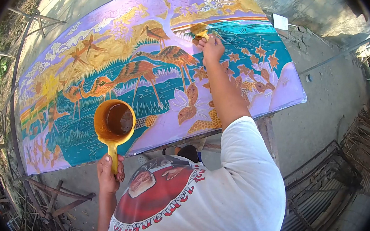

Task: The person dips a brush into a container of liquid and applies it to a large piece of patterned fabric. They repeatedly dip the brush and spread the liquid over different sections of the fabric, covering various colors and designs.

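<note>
Head view, left hand closed round a yellow dipper's handle, by the painting's near edge, right hand pinching a yellow tool, over its far right part.

The person's left hand is gripping the handle of a yellow dipper holding brown liquid, near the lower edge of a painted panel. The right hand is reaching across the panel, pinching a small yellow tool over a dark brown patch beside the teal water.
</note>
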A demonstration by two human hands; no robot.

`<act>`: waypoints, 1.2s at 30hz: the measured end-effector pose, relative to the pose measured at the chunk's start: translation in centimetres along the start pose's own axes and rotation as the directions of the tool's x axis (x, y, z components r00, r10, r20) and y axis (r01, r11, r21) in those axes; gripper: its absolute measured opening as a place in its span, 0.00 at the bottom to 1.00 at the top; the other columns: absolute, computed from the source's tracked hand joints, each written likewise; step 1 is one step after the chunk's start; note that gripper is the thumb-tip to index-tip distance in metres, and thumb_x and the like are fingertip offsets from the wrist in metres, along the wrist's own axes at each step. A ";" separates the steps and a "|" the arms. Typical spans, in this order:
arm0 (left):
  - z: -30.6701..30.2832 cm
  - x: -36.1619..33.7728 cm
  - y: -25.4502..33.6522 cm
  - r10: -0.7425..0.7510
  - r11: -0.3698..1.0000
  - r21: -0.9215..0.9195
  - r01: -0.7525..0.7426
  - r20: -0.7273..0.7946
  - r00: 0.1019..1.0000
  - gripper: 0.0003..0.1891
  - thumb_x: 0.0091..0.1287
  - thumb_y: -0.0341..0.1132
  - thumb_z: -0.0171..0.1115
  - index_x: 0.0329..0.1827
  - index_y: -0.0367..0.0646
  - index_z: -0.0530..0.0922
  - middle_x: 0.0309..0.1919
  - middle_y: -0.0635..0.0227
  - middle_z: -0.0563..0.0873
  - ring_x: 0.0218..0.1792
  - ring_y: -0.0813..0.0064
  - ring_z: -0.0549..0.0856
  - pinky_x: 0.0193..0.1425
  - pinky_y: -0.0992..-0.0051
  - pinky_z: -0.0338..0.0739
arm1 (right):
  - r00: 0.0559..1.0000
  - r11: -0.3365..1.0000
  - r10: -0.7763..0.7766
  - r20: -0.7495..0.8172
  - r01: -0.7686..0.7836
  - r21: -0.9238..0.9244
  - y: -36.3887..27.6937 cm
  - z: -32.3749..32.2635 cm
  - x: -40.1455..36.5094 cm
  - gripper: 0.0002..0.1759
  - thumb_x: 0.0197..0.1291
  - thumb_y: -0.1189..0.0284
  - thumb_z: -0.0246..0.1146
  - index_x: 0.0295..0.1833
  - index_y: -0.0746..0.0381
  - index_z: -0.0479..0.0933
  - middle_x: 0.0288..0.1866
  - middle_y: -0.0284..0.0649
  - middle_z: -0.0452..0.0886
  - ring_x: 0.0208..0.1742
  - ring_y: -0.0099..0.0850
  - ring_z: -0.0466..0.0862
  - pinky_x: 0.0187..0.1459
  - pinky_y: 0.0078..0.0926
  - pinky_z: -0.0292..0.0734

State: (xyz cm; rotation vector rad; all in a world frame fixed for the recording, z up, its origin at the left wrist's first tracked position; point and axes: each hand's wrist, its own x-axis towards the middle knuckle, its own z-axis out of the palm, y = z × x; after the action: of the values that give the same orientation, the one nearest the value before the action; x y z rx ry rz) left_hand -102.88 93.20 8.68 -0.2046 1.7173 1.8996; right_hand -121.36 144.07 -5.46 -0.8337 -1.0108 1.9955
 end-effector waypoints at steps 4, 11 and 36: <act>-0.2 0.1 0.1 0.007 1.000 0.009 -0.007 -0.002 1.000 0.28 0.79 0.57 0.53 0.45 0.34 0.78 0.17 0.70 0.74 0.11 0.83 0.67 0.14 0.80 0.63 | 0.999 0.999 -0.027 -0.039 0.026 -0.026 0.4 -0.4 2.1 0.14 0.78 0.72 0.53 0.59 0.70 0.74 0.39 0.46 0.83 0.33 0.31 0.87 0.32 0.28 0.87; -0.6 0.0 -0.1 0.005 1.000 -0.002 -0.005 -0.011 1.000 0.28 0.79 0.58 0.54 0.45 0.34 0.78 0.17 0.69 0.74 0.11 0.83 0.67 0.14 0.80 0.63 | 0.996 0.997 -0.045 -0.081 0.040 -0.065 -0.2 0.4 1.5 0.14 0.78 0.71 0.51 0.58 0.69 0.75 0.40 0.47 0.84 0.33 0.32 0.87 0.32 0.28 0.88; -0.2 0.0 0.1 0.022 1.000 0.000 -0.022 -0.024 0.999 0.28 0.78 0.58 0.54 0.44 0.34 0.77 0.17 0.69 0.74 0.12 0.83 0.68 0.14 0.80 0.63 | 0.979 0.980 -0.174 -0.104 0.161 -0.119 -2.2 -3.8 6.1 0.14 0.79 0.70 0.53 0.57 0.68 0.77 0.40 0.47 0.85 0.33 0.31 0.88 0.32 0.28 0.87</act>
State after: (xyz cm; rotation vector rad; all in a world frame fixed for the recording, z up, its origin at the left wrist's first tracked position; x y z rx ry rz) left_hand -102.97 93.01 8.71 -0.2095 1.7420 1.9203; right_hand -120.81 151.48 -6.71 -0.8804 -1.0954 1.7437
